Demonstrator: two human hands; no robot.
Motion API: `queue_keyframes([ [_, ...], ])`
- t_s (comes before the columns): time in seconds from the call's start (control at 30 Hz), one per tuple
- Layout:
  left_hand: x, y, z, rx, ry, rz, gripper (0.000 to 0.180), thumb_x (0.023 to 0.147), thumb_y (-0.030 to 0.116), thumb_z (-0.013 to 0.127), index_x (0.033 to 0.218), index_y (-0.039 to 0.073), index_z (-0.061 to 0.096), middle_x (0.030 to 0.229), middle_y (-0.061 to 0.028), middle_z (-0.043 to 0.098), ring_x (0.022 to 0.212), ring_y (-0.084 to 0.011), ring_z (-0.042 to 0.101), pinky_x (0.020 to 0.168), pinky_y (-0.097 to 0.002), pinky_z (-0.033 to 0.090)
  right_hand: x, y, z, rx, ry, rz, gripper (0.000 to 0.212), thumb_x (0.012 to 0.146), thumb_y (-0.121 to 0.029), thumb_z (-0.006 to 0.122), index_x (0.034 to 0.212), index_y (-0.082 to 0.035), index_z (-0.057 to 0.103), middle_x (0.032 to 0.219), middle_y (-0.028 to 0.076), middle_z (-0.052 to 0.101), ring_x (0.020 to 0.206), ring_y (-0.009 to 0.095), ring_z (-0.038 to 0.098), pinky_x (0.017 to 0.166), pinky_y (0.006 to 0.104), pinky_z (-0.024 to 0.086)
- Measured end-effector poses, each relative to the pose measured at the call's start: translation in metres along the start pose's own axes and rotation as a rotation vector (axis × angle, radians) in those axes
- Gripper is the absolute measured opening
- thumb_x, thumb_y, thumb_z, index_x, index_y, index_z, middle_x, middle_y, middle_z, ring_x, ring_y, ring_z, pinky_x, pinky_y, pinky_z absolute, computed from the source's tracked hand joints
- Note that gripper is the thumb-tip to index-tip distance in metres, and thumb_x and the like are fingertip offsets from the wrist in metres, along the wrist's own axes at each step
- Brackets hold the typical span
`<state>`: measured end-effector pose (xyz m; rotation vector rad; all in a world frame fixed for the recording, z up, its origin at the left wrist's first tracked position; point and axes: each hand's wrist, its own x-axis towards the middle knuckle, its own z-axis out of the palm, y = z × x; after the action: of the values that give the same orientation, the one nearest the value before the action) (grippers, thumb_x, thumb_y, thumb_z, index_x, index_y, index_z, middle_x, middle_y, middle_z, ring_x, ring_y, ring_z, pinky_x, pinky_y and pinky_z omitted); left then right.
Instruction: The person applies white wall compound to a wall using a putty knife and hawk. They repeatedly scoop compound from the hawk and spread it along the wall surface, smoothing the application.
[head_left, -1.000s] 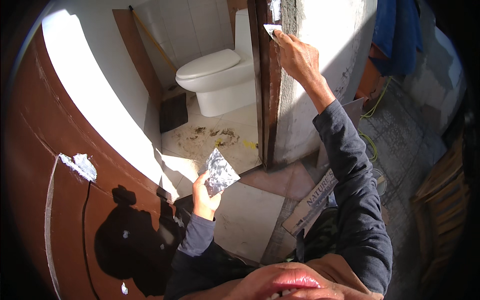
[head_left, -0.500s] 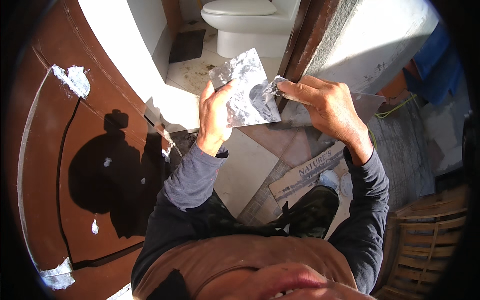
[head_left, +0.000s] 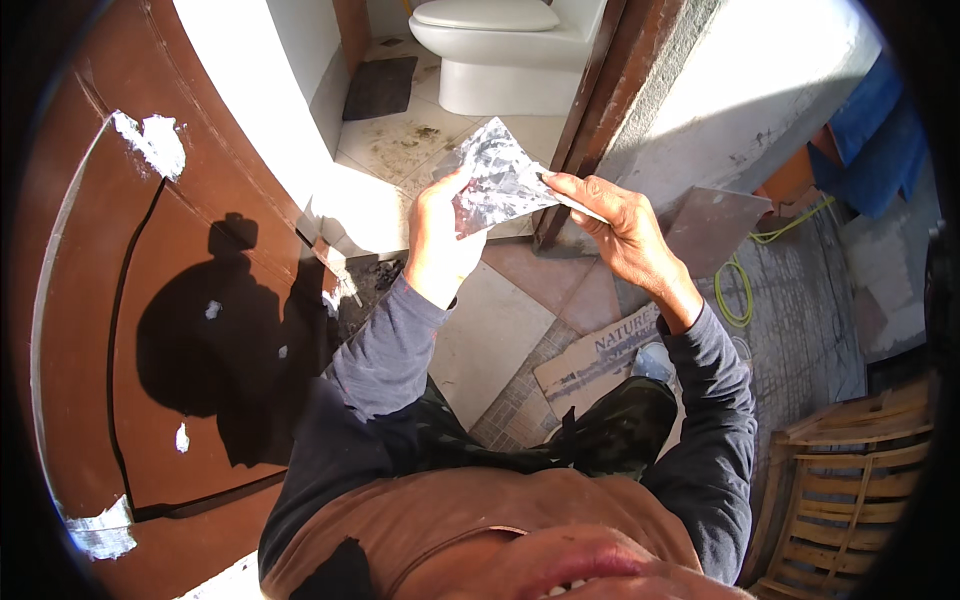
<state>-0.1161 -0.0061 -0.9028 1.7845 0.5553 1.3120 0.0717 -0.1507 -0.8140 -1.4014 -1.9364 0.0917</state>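
The left hand grips the plate at its near left edge, thumb along the side; its other fingers are mostly hidden underneath, so how far they curl I cannot tell. The plate, smeared with grey-white paste, is held up in front of the body, before the doorway. The right hand is closed on a thin scraper, pinched between thumb and fingers at the plate's right corner; whether the two touch is unclear.

A second ago the right hand was up at the door frame with the scraper, well apart from the plate. Half a second ago it was already beside the plate, which showed a broader face; now the plate is tilted and looks narrower. The white patch on the brown door remains in place.
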Motion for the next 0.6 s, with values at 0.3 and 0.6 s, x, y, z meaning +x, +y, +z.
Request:
queue_keyframes([
  [0.3,0.013,0.012,-0.006,-0.278,0.109,-0.023,0.023,0.095,0.013,0.057,0.108,-0.002,0.068,0.104,-0.0104,0.071,0.090,-0.0200,0.070,0.081,-0.0306,0.055,-0.001,-0.007,-0.020,-0.582,-0.034,-0.145,0.036,0.078,-0.001,0.066,0.110,-0.015,0.075,0.080,0.004,0.067,0.072,0.019,0.065,0.062,0.0332,0.055],
  [0.6,0.023,-0.002,-0.010,-0.864,0.310,-0.413,0.029,0.093,0.008,0.060,0.120,0.002,0.054,0.109,-0.0146,0.069,0.091,-0.0265,0.073,0.075,-0.0390,0.064,0.048,0.019,-0.095,-0.138,0.624,0.404,0.023,0.096,-0.009,0.057,0.114,-0.004,0.070,0.070,0.004,0.061,0.065,0.009,0.056,0.061,0.0297,0.049],
])
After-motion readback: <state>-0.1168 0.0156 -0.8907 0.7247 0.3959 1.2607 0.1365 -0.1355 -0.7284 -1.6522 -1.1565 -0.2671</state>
